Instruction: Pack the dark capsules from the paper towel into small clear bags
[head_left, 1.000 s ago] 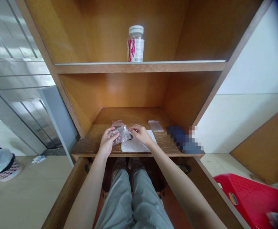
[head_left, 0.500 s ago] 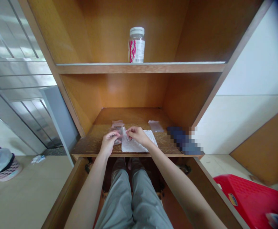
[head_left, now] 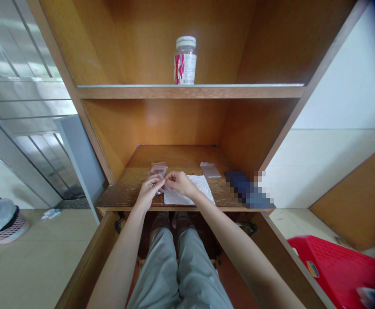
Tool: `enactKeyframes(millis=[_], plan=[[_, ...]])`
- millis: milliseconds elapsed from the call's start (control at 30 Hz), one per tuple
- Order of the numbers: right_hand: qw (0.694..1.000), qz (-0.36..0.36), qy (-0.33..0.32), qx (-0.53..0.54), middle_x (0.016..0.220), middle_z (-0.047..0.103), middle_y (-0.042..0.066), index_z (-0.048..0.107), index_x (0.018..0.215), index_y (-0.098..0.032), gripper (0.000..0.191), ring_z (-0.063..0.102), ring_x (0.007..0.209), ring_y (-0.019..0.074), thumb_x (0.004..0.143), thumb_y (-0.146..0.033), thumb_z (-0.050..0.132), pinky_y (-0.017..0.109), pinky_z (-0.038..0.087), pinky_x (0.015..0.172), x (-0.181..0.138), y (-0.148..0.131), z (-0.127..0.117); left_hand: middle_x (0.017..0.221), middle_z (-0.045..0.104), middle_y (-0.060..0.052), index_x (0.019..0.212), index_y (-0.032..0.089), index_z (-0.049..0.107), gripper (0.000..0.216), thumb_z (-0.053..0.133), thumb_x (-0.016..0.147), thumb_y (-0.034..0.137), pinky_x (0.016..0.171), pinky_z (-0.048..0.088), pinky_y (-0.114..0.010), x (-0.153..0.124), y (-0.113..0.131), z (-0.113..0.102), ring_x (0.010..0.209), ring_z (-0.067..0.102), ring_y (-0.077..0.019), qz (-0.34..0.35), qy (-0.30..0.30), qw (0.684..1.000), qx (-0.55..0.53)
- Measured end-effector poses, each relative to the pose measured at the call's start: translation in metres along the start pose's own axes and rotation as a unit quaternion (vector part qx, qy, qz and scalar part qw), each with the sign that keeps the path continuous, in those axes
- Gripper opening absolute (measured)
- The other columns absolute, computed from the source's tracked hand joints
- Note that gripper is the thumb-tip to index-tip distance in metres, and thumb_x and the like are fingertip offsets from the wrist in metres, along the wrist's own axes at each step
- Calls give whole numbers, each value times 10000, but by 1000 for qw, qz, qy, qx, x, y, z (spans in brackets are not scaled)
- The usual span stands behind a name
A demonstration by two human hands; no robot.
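My left hand [head_left: 149,191] is closed, its thumb and fingertips pinched on a crumpled clear plastic bag [head_left: 160,175]. Touching it from the other side, my right hand [head_left: 180,183] has its fingers pressed together at the bag's edge; the exact grip is too small to make out. A clear zip bag [head_left: 158,166] lies just behind, partly hidden by the left hand. Beneath the right wrist a white paper sheet [head_left: 203,189] is spread on the wooden shelf [head_left: 132,171]. Farther right rests a flat, transparent zip bag [head_left: 210,170].
A white-capped bottle [head_left: 185,62] stands on the upper shelf. Dark blue cloth-like material [head_left: 239,182], partly pixelated, lies at the shelf's right end. Cabinet doors [head_left: 87,262] stand open at both sides. A red plastic stool-like item [head_left: 338,266] is at the lower right.
My right hand has moved slightly left and its fingertips now meet those of my left hand. The clear plastic stretched between them before is now mostly hidden.
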State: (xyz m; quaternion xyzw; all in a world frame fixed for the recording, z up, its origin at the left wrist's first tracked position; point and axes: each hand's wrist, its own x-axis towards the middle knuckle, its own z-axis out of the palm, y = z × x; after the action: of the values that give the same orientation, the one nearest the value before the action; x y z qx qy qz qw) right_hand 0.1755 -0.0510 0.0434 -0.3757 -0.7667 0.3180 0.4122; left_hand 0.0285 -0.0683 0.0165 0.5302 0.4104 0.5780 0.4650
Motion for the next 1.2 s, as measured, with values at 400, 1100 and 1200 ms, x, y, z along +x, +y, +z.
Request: enactKeyframes(millis=[400, 1100, 1200], plan=[[974, 20, 107, -200, 663, 604, 43, 581, 662, -164, 77, 521, 612, 135, 692, -167, 509, 227, 348, 587, -1, -8, 1, 1061, 556, -79, 593, 134, 598, 142, 660, 606, 261, 597, 484, -231, -2, -1, 1, 957, 531, -212, 36, 43, 998, -15], [984, -53, 32, -168, 814, 675, 68, 683, 766, -183, 139, 590, 705, 166, 728, -173, 550, 256, 403, 661, -1, -20, -21, 744, 626, -24, 705, 143, 582, 204, 679, 619, 300, 574, 466, -243, 0, 6, -1, 657, 590, -130, -30, 48, 989, -137], [995, -9, 64, -77, 773, 678, 63, 689, 765, -164, 142, 589, 650, 156, 677, -256, 627, 246, 415, 605, 3, -16, -27, 788, 640, -22, 738, 163, 540, 203, 644, 652, 314, 535, 460, -245, 1, 9, -4, 662, 612, -143, -50, 59, 978, -193]])
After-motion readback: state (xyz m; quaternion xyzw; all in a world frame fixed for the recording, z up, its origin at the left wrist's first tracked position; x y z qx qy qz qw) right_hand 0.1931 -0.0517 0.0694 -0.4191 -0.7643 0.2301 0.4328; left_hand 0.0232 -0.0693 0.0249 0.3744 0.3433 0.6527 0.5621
